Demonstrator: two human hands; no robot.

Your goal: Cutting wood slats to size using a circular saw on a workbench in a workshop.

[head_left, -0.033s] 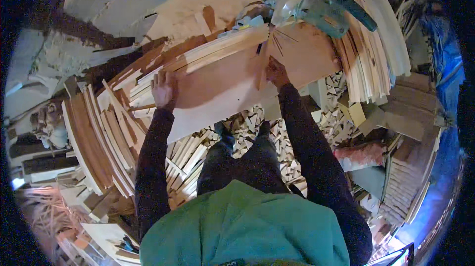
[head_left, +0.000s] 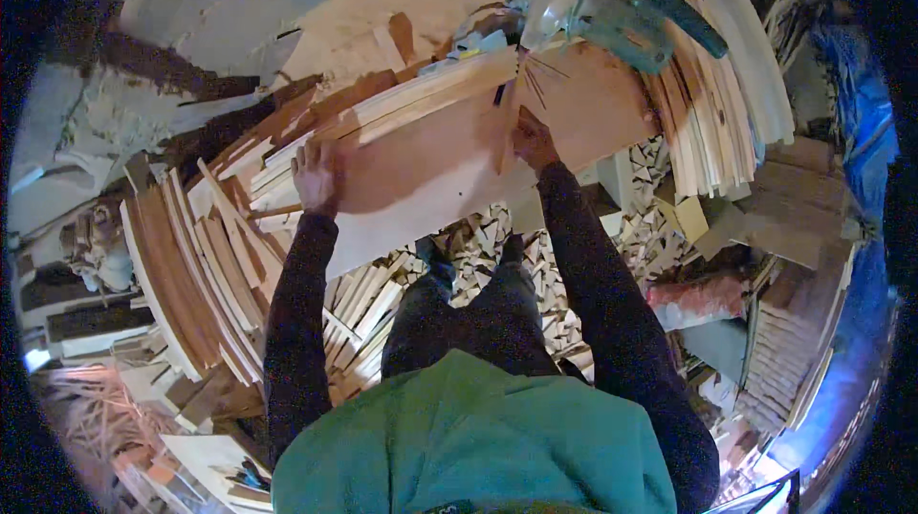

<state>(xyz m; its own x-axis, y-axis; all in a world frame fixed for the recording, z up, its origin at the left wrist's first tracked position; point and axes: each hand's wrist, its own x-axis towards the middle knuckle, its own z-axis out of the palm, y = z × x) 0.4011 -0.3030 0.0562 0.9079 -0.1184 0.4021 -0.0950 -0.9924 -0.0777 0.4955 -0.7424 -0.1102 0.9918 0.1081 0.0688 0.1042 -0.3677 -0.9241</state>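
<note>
My left hand [head_left: 316,177] rests with bent fingers over the near side of a stack of pale wooden strips [head_left: 430,93], close to their left end. Beneath it lies a wide, flat wooden board [head_left: 411,174]. My right hand [head_left: 534,139] is closed at the right edge of a thin reddish-brown wooden strip [head_left: 509,136], which crosses the board. The fingertips touch this strip; what lies inside the grip is partly hidden. Just beyond the right hand, several thin dark lines or slivers [head_left: 535,84] fan out on the board.
A green power tool [head_left: 622,31] with a dark handle stands at the far right of the board. Curved-looking stacks of boards flank both sides, left [head_left: 177,270] and right [head_left: 708,112]. Small wood offcuts [head_left: 564,284] cover the floor around my feet. A blue tarp [head_left: 865,131] hangs far right.
</note>
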